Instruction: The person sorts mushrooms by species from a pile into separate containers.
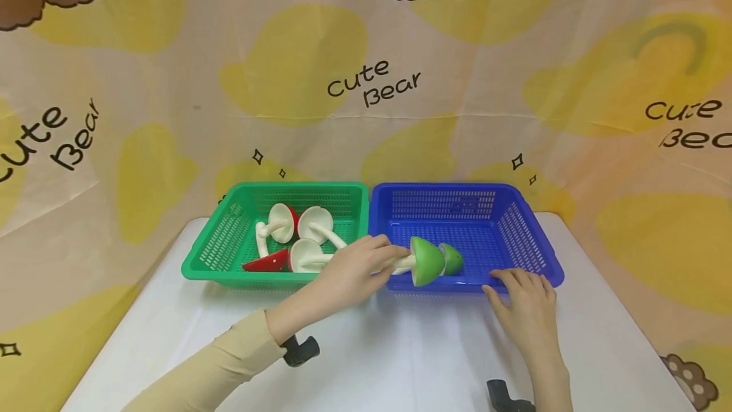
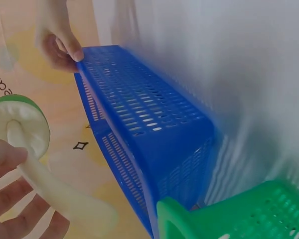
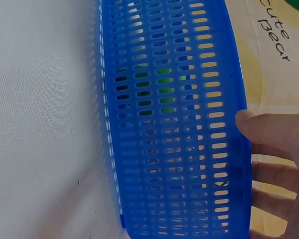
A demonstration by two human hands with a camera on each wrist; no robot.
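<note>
My left hand (image 1: 350, 277) pinches a toy mushroom (image 1: 427, 262) by its white stem, above the front rim of the blue basket (image 1: 440, 188). Its green cap points to the right in the head view; the pale stem (image 2: 65, 195) shows in the left wrist view. A second green-capped mushroom (image 1: 452, 259) lies inside the blue basket, partly hidden behind the held one. With my right hand (image 1: 527, 310) I grip the basket's front rim near its right corner, the thumb (image 3: 266, 127) outside and the other fingers over the inner side.
To the left stands a green basket (image 1: 288, 187) with several red-capped mushrooms (image 1: 271, 262) with white stems. Both baskets stand side by side on a white-covered table (image 1: 394, 361). A patterned cloth (image 1: 320, 145) hangs behind. Dark wrist mounts (image 1: 301, 351) sit below my hands.
</note>
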